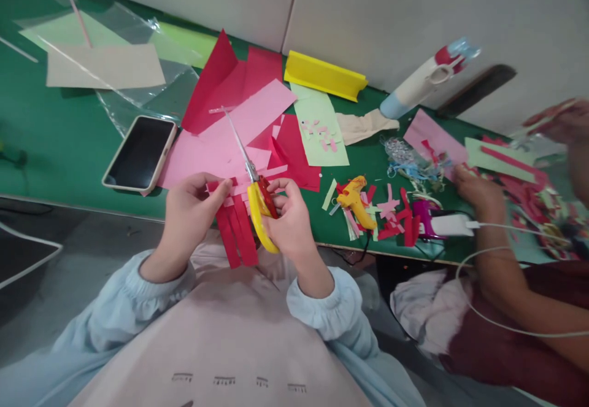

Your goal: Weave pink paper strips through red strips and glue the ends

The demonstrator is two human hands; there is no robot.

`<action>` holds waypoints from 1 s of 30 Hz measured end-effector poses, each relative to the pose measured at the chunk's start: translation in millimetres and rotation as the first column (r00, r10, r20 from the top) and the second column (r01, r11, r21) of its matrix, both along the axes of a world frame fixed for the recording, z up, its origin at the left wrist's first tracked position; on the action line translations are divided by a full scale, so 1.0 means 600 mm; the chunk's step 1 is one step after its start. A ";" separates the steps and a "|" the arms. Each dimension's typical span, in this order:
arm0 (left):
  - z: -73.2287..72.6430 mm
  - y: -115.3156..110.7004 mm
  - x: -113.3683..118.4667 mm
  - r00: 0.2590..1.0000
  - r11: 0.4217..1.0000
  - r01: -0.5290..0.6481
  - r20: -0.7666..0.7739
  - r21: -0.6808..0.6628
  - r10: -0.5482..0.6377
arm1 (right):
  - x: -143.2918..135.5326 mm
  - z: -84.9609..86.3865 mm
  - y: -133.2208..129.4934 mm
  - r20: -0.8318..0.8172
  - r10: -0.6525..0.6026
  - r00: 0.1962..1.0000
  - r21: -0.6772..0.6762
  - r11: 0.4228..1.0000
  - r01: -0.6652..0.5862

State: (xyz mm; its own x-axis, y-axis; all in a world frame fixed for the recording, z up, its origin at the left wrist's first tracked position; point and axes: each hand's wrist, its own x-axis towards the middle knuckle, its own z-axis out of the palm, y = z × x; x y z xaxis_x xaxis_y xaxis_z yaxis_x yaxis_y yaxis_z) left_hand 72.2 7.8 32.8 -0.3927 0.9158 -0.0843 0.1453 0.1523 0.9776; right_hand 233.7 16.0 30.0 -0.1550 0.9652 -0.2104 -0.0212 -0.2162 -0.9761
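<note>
My left hand pinches the top of a strip of woven red and pink paper, whose red strips hang down over my lap. In my right hand is a pair of scissors with yellow and red handles; the blades look closed and point up and away over the table. My right fingertips are close to the paper's right end, and I cannot tell whether they touch it. Pink paper and red paper lie just beyond my hands.
On the green table are a phone, a yellow glue gun, a yellow folded strip, pale green paper with small pink pieces, and a bottle. At right, a co-worker's hand rests among scraps beside a white cable.
</note>
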 end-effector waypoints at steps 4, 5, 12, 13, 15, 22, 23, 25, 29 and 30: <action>0.001 0.000 -0.001 0.998 0.998 0.046 -0.031 0.031 -0.045 | 0.002 -0.004 0.000 -0.012 0.002 1.000 -0.031 1.000 -0.002; 0.002 -0.001 -0.001 0.998 0.998 0.048 -0.034 0.028 -0.047 | 0.002 -0.004 0.000 -0.015 0.007 1.000 -0.042 0.999 -0.008; 0.009 -0.001 0.005 0.998 0.999 0.040 -0.055 0.013 -0.040 | -0.003 -0.001 -0.002 -0.056 0.020 0.998 -0.095 0.995 -0.025; 0.009 -0.001 0.005 0.997 0.999 0.042 -0.063 0.011 -0.042 | -0.003 -0.001 -0.002 -0.060 0.019 0.998 -0.097 0.995 -0.025; 0.008 -0.002 0.004 0.995 0.999 0.047 -0.091 0.004 -0.047 | -0.004 -0.001 -0.003 -0.070 0.017 0.997 -0.102 0.994 -0.024; 0.005 -0.006 0.001 0.984 0.997 0.077 -0.163 -0.011 -0.078 | 0.001 -0.001 0.003 -0.071 0.010 0.997 -0.125 0.992 -0.019; 0.006 -0.006 0.001 0.984 0.997 0.081 -0.160 -0.014 -0.082 | 0.001 -0.001 0.004 -0.071 0.014 0.997 -0.126 0.992 -0.023; 0.009 -0.007 0.002 0.984 0.996 0.082 -0.157 -0.024 -0.085 | 0.003 0.000 0.004 -0.071 0.023 0.997 -0.120 0.992 -0.032; 0.015 -0.008 0.002 0.984 0.996 0.080 -0.154 -0.040 -0.085 | 0.004 -0.003 0.005 -0.058 0.030 0.998 -0.116 0.993 -0.036; 0.015 -0.007 0.002 0.985 0.996 0.084 -0.150 -0.043 -0.089 | 0.004 -0.005 0.005 -0.053 0.028 0.998 -0.116 0.993 -0.034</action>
State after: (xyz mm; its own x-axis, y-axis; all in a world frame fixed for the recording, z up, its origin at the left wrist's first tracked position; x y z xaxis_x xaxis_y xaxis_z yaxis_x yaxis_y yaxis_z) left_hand 73.4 3.3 41.8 -0.3229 0.9443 -0.0639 0.3054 0.1678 0.9373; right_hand 235.8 18.8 27.2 -0.1980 0.9291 -0.3125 -0.0620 -0.3301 -0.9419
